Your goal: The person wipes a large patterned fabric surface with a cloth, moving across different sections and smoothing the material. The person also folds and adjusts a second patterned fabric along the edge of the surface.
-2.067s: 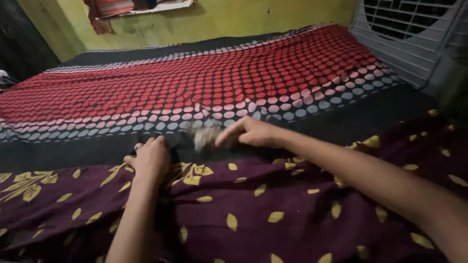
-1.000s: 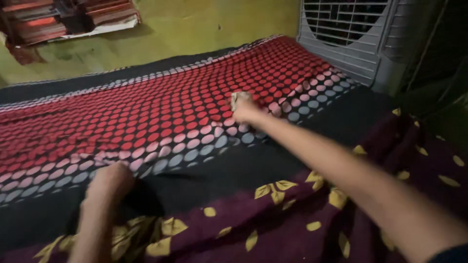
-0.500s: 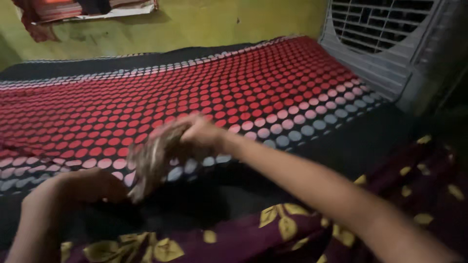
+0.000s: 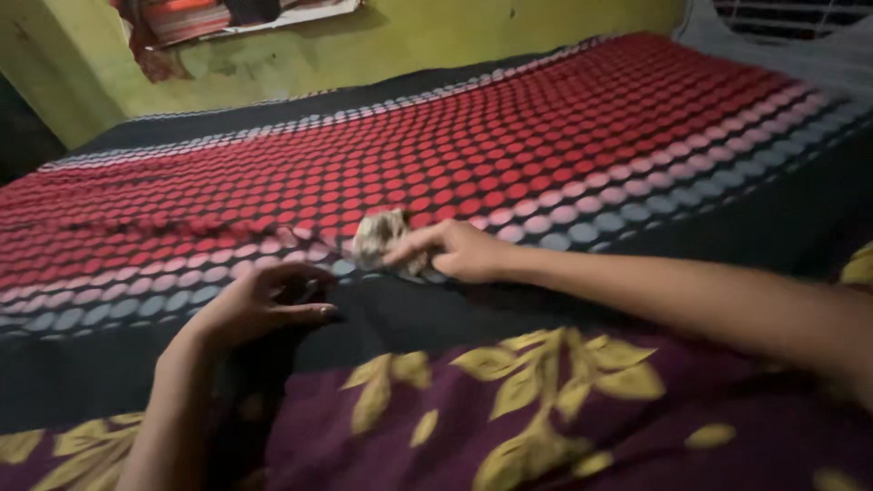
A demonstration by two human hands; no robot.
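Nearest the camera, across the bottom of the frame, lies a dark purple cloth with yellow leaf prints point(image 4: 546, 400), spread over the bed. Just above it at lower left, the left hand point(image 4: 259, 305) rests on the black band of the bedsheet point(image 4: 637, 118), fingers curled loosely with nothing between them, so its grip is open and empty. Toward the middle of the frame the right hand point(image 4: 464, 250) reaches in from the right edge on a long bare forearm, its fingers closed together on a small crumpled wad point(image 4: 382, 238) and pressing it against the sheet where the black band meets the rows of grey and pink dots. The wad looks pale, beige and grey mottled, soft and bunched like a scrap of cloth or paper; blur hides its finer texture, and I cannot tell which it is. The hold seems to be a pinch at one side, so the wad could slip out or unfold if it drags across the fabric, and a hard drag could ruck the sheet into ridges under the hand. The purple cloth could also slide, since the left hand rests beside it, not on it. Farther off, the red dotted field runs to the upper frame, ending at a yellow-green wall point(image 4: 409, 41).
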